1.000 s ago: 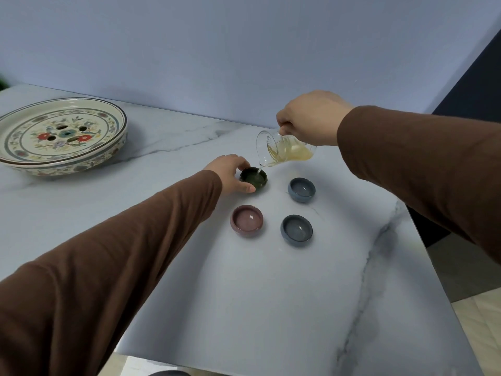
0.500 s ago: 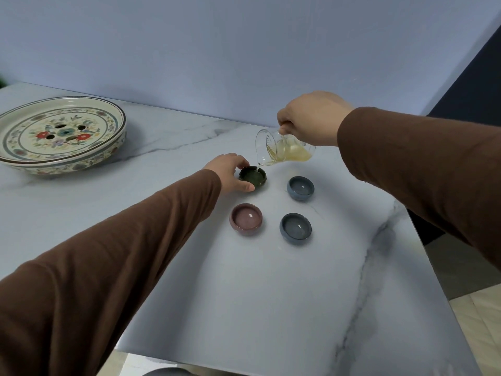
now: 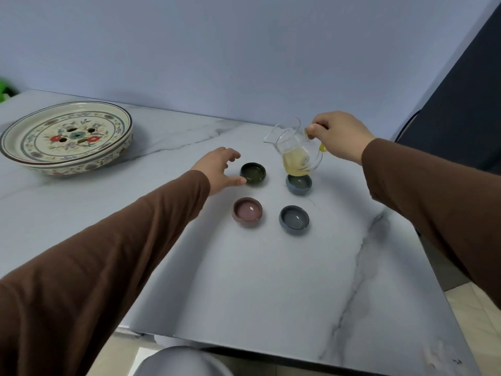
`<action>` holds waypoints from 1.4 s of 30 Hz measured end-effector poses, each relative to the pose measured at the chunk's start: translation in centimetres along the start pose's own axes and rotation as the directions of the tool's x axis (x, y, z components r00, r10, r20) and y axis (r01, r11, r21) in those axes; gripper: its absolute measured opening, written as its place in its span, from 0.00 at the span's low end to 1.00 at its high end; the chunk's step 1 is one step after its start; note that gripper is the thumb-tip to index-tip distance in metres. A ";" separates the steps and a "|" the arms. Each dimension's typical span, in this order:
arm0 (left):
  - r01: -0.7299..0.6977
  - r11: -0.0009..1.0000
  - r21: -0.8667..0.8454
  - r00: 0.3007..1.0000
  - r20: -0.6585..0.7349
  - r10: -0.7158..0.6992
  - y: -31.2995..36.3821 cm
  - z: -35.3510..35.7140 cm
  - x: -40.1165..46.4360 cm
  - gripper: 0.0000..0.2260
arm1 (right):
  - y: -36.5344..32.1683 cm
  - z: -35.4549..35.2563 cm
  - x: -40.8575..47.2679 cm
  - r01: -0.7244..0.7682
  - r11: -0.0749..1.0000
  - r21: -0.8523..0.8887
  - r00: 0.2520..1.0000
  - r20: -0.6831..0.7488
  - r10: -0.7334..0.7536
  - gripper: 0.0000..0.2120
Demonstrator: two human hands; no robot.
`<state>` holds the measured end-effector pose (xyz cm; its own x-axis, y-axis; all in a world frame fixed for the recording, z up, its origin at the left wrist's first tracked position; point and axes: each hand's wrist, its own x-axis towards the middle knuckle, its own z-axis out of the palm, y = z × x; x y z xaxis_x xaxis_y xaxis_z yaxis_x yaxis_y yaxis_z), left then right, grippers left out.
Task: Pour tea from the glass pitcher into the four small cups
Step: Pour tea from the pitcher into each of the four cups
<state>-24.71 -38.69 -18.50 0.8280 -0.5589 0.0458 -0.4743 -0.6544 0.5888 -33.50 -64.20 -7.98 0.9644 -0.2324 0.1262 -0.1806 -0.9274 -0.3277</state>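
Lighting even, soft, cool-toned; source not identifiable. Faint diffuse shadow beside the large floral ceramic dish (image 3: 66,137) on the white marble-patterned tabletop (image 3: 244,280). Small specular highlights inside the pink (image 3: 247,212) and grey-blue glazed cups (image 3: 294,220). Wide-angle bowing at edges. Slight overall softness; brown sleeves blurred near frame borders.
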 end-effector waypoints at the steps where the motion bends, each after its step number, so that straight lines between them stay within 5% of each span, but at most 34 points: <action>1: -0.002 1.000 -0.005 1.000 0.000 0.002 0.0 -0.2 -0.5 0.28 | 0.1 -0.1 -0.4 -0.009 0.999 0.044 1.000 -0.005 0.009 0.14; 14: 0.029 1.000 0.007 0.990 0.137 -0.030 1.2 1.9 -6.9 0.33 | -2.7 -0.1 -5.5 0.194 0.977 -0.090 0.976 0.121 -0.183 0.10; 29: 0.058 0.998 -0.023 0.994 0.096 -0.056 1.1 2.8 -7.3 0.29 | -6.2 0.3 -6.6 0.379 0.832 -0.406 0.925 0.199 -0.324 0.10; 42: 0.064 0.998 -0.015 0.993 0.105 -0.062 1.4 2.7 -7.2 0.27 | -7.5 0.1 -6.8 0.428 0.742 -0.515 0.903 0.206 -0.378 0.12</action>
<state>-32.13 -36.97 -20.19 0.8198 -0.5676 -0.0760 -0.4159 -0.6813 0.6023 -38.68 -55.65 -6.45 0.9786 0.2011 0.0444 0.1797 -0.9390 0.2933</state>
